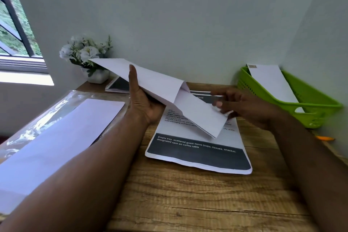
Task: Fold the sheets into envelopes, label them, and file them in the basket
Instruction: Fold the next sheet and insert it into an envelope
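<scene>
Held above the wooden desk (pixel 188 194), a light, floppy white envelope (pixel 150 83) rests in the left hand (pixel 143 103), gripped mid-length, while the right hand (pixel 237 105) apparently pinches a folded sheet (pixel 201 117) entering its open end, best gripped along the crease.

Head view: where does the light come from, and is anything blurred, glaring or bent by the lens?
Head view: daylight enters from the window at upper left; the sill below it is blown out white; glare streaks the plastic sleeve; the right hand is motion-blurred, the left hand sharper; wide-angle bending curves the green basket and the wall corner.
</scene>
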Motion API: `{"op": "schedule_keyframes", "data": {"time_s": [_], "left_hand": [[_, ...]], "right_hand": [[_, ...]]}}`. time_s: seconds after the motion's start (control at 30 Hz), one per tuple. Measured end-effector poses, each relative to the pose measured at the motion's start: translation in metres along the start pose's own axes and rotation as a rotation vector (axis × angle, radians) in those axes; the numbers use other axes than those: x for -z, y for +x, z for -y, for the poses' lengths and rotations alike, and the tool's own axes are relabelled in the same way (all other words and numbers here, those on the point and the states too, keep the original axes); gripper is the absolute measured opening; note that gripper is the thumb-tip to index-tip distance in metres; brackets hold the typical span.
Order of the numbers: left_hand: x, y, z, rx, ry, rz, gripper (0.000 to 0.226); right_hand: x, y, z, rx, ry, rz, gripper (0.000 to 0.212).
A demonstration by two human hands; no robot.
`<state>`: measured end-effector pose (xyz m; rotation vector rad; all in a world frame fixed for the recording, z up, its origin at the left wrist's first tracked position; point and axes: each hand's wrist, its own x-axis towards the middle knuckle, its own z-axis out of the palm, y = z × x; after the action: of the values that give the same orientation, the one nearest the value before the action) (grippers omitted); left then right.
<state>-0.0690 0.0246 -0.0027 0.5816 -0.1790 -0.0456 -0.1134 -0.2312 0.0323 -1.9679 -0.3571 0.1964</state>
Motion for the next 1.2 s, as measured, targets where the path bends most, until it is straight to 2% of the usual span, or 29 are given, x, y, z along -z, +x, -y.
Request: {"op": "schedule_keyframes", "data": {"time_s": [0.07, 0.13, 0.27, 0.4, 0.5, 0.6, 0.7, 0.77, 0.8, 0.87, 0.93, 1.0, 1.13, 1.2], "left_hand": [[-0.001, -0.001, -0.002, -0.003, -0.012, -0.006, 0.072], [-0.001, -0.001, -0.002, -0.015, -0.022, -0.013, 0.068], [-0.003, -0.002, 0.004, -0.034, -0.027, 0.008, 0.063], [-0.002, 0.000, 0.003, -0.009, -0.068, 0.035, 0.069], [0.001, 0.002, 0.003, 0.001, -0.097, 0.037, 0.069], [-0.005, -0.002, 0.008, 0.010, -0.073, 0.024, 0.066], [-0.013, -0.009, 0.014, 0.107, -0.018, 0.037, 0.080], [-0.017, -0.014, 0.018, 0.160, -0.011, 0.073, 0.087], [-0.018, -0.016, 0.020, 0.178, -0.012, 0.092, 0.090], [-0.020, -0.018, 0.023, 0.217, -0.014, 0.120, 0.097], [-0.022, -0.019, 0.024, 0.246, -0.016, 0.126, 0.098], [-0.022, -0.018, 0.023, 0.268, -0.003, 0.131, 0.097], [-0.023, -0.016, 0.025, 0.371, 0.152, 0.154, 0.097], [-0.024, -0.012, 0.029, 0.422, 0.258, 0.108, 0.098]], "right_hand": [[-0.002, 0.000, -0.002, -0.096, 0.077, 0.072, 0.047], [-0.014, 0.004, -0.002, -0.060, 0.242, -0.001, 0.052], [-0.043, 0.014, -0.001, 0.087, 0.677, -0.124, 0.036], [-0.039, 0.011, 0.002, 0.230, 0.709, -0.035, 0.029], [-0.035, 0.008, 0.002, 0.276, 0.529, -0.022, 0.032], [-0.046, 0.008, 0.001, 0.316, 0.302, -0.144, 0.023], [-0.057, 0.009, -0.001, 0.508, -0.190, -0.310, 0.010], [-0.056, 0.011, -0.002, 0.713, -0.537, -0.430, 0.014], [-0.053, 0.013, -0.002, 0.792, -0.635, -0.475, 0.018], [-0.051, 0.014, -0.002, 0.887, -0.712, -0.583, 0.029], [-0.053, 0.011, 0.001, 0.906, -0.755, -0.671, 0.041], [-0.055, 0.009, 0.005, 0.903, -0.856, -0.677, 0.047], [-0.057, 0.011, 0.009, 0.938, -0.979, -0.523, 0.030], [-0.060, 0.009, 0.008, 0.909, -0.991, -0.476, 0.030]]}}
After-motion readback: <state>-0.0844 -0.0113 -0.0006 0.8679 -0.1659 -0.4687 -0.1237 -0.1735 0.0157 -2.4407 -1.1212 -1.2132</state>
